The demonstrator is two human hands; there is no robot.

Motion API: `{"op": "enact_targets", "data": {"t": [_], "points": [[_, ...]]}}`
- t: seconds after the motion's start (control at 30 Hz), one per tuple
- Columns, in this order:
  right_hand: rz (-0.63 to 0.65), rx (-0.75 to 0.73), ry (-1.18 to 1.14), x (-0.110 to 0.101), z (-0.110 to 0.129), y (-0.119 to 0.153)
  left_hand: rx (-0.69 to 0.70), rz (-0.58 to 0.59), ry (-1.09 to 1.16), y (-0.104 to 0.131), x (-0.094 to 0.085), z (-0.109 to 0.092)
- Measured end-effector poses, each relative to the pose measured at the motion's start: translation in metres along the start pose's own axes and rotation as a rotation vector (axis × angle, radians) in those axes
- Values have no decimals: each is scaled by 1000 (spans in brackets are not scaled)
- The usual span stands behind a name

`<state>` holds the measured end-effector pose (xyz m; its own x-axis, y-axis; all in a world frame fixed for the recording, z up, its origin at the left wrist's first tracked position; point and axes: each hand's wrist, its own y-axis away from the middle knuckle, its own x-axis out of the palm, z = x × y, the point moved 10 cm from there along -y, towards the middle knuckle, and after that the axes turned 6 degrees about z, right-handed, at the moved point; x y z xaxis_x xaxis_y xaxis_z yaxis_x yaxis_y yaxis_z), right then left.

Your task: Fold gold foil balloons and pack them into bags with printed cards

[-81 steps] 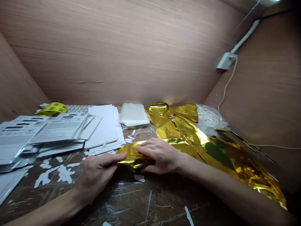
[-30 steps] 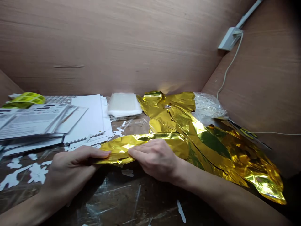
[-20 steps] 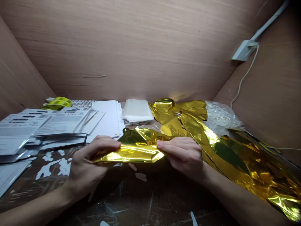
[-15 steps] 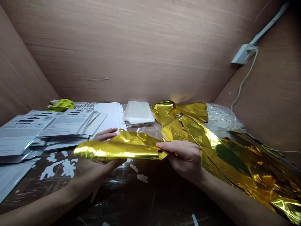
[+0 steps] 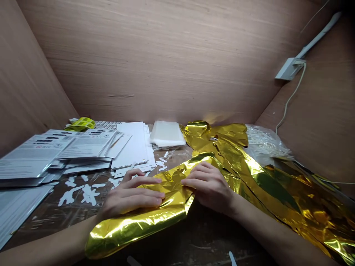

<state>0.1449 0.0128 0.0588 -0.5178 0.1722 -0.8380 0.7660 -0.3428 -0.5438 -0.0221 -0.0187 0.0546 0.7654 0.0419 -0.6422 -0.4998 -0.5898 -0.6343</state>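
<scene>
A shiny gold foil balloon (image 5: 138,225), limp and folded over, lies slantwise on the dark table with its rounded end toward the lower left. My left hand (image 5: 135,194) rests on top of it, palm down, its fingers stretched out across the foil. At the balloon's right part, my right hand (image 5: 208,184) has its fingers bent and closed on the foil; the thumb is mostly hidden. More flat gold foil balloons (image 5: 257,181) spread behind and to the right, under my right forearm.
Stacks of printed cards in clear sleeves (image 5: 36,155) stand at left, beside white paper sheets (image 5: 130,144). Behind are a yellow label roll (image 5: 81,124), a pile of translucent bags (image 5: 168,133) and a plastic bag (image 5: 266,142). White cut-outs (image 5: 88,194) are scattered about. Wooden panels enclose the table.
The foil balloon has come down onto the table and turned slantwise. My left hand has gone from holding its end to lying flat on top. My right hand has shifted slightly along the foil.
</scene>
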Motion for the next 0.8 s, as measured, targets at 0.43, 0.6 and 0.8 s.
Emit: {"op": "enact_targets", "data": {"t": [0.43,0.6,0.8], "points": [[-569,1043,-658,-10,-112,59,242,216,133,3,19,-10],[-605,1009,-1476,28,-111,47,262,298,182,0,26,-11],[-570,1031,-1498,36,-105,50,254,310,143,3,31,-7]]}}
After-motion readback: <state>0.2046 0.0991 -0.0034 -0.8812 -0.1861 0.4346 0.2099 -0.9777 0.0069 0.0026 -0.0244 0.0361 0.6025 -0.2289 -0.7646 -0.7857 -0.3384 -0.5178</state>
